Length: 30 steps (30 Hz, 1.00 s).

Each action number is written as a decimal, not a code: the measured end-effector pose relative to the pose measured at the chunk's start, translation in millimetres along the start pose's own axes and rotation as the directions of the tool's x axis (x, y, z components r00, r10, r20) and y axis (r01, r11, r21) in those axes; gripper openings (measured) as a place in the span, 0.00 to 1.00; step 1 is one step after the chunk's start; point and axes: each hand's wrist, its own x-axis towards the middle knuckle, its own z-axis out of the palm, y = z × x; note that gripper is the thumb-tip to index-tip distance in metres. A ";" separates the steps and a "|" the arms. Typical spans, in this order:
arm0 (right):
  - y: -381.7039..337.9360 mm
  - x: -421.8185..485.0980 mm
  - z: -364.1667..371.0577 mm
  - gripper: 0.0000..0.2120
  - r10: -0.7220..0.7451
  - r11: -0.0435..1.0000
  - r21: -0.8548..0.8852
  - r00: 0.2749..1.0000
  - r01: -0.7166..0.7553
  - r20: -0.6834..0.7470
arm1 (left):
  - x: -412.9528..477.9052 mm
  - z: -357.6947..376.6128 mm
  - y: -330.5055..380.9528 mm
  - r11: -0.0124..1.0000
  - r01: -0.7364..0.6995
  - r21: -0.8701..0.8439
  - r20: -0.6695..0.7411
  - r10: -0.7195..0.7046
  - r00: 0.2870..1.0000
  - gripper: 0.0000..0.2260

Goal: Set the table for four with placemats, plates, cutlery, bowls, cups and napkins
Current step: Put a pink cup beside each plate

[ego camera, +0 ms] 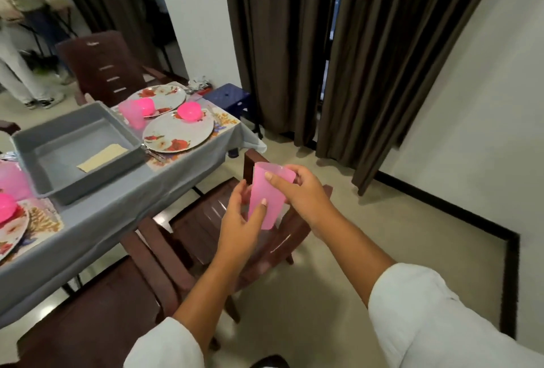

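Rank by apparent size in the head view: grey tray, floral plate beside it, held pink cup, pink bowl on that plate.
1. grey tray
2. floral plate and pink cup: about alike here, plate wider, cup taller, and the cup is nearer the camera
3. pink bowl

The left edge cuts off a flowered plate (11,230) and pink bowl (6,205). The grey tray (88,176) hides part of the cutlery (154,155) beside it. The left hand (238,220) and right hand (300,188) cover part of the pink cup (266,199). Far clutter (200,84) is blurred.
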 end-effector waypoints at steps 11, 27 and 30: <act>12.7 189.9 -51.3 0.29 0.029 0.996 -0.086 0.975 -0.010 0.221 | 147.2 85.8 -38.0 0.997 0.080 -0.002 -0.143 -0.080 0.986 0.20; 4.2 445.6 -126.8 0.30 0.104 0.978 -0.208 0.884 -0.007 0.456 | 348.5 205.9 -48.5 0.962 0.256 0.098 -0.415 -0.194 0.889 0.22; -1.6 491.3 -136.0 0.35 0.085 0.971 -0.231 0.833 0.053 0.546 | 379.0 230.3 -41.5 0.956 0.276 0.097 -0.521 -0.187 0.833 0.30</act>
